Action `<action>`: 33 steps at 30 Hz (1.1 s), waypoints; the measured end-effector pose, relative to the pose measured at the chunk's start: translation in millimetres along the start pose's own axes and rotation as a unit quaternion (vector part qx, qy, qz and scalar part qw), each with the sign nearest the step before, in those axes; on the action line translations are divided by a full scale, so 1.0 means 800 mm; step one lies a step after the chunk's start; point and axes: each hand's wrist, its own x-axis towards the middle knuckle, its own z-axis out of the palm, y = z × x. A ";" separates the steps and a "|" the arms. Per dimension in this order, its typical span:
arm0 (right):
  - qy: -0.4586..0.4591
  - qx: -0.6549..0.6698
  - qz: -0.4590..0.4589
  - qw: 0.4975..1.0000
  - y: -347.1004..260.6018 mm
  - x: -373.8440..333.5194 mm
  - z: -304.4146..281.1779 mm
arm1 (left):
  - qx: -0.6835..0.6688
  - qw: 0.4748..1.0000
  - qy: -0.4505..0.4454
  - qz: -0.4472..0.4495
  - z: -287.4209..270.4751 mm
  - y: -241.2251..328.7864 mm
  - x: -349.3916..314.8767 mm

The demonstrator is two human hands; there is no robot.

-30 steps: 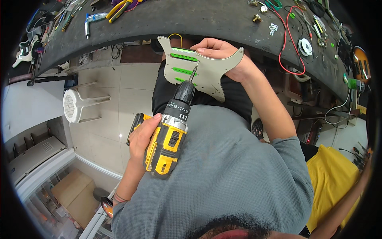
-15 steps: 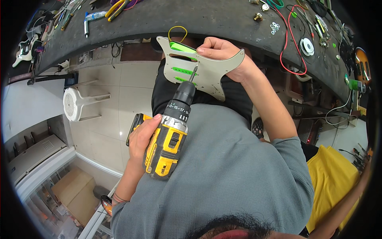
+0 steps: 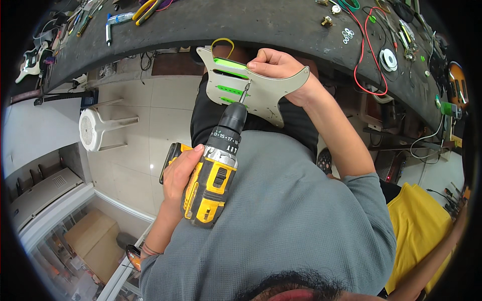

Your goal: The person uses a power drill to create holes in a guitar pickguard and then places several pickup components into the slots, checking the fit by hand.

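My left hand (image 3: 181, 173) is wrapped round a yellow-and-black cordless drill (image 3: 211, 183), which points up and away across my body. Its long bit (image 3: 244, 93) has its tip at the face of a pale guitar pickguard (image 3: 266, 95), beside the far pickup slot. The pickguard is held over my lap, its far edge pinched between the thumb and fingers of my right hand (image 3: 281, 67). A bright green pickup (image 3: 231, 63) sits at the far slot, partly behind the plate, and a yellow wire (image 3: 231, 45) loops out above it. Two more green pickups show in the nearer slots.
The dark workbench (image 3: 201, 25) curves beyond my knees, with pliers (image 3: 145, 11), a red cable (image 3: 357, 65), a white spool (image 3: 387, 59) and small washers (image 3: 347, 36). On the floor at left is a white stool (image 3: 93, 130). Another person in yellow (image 3: 419, 231) is at right.
The green pickup at the far slot and its yellow wire have shifted slightly toward me. Both hands and the drill hold almost the same position.
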 end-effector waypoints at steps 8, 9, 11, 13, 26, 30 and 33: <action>0.001 -0.010 -0.004 1.000 -0.009 -0.004 -0.001 | 0.056 0.996 0.021 0.060 0.002 -0.001 0.007; 0.001 -0.015 -0.013 1.000 -0.007 -0.003 -0.001 | 0.060 0.997 0.012 0.050 0.002 -0.002 0.006; 0.000 -0.021 -0.022 1.000 -0.008 -0.002 0.000 | 0.072 0.988 0.053 0.127 0.000 0.008 0.019; -0.004 -0.020 -0.017 1.000 -0.014 -0.006 0.004 | 0.080 0.986 0.058 0.133 -0.006 0.012 0.021; -0.003 -0.058 -0.012 0.998 -0.016 -0.009 0.018 | 0.273 0.885 0.348 0.146 -0.113 0.018 0.169; -0.017 -0.080 -0.006 0.997 -0.023 -0.006 0.014 | 0.257 0.910 0.210 0.248 -0.144 0.027 0.309; -0.024 -0.082 0.014 0.996 -0.025 -0.003 0.014 | 0.307 0.921 0.149 0.190 -0.146 0.025 0.398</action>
